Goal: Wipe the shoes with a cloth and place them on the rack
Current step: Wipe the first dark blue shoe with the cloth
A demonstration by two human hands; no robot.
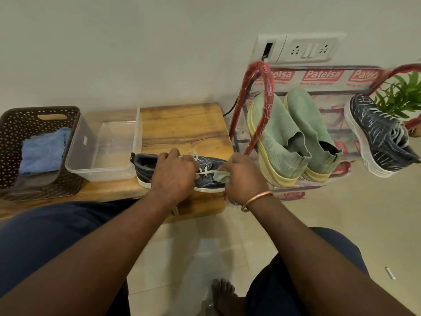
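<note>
Wipe step: left hand (174, 173) steadies denim sneaker (209, 176), right hand (245, 179) clutches green cloth (220, 175), apparently at toe; next, onto rack (255, 110) w/ others.

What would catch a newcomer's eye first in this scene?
At centre, the left hand holds a dark sneaker on the wooden table while the right hand holds a green cloth against it. To the right, a red rack carries two green shoes and a second sneaker.
</note>
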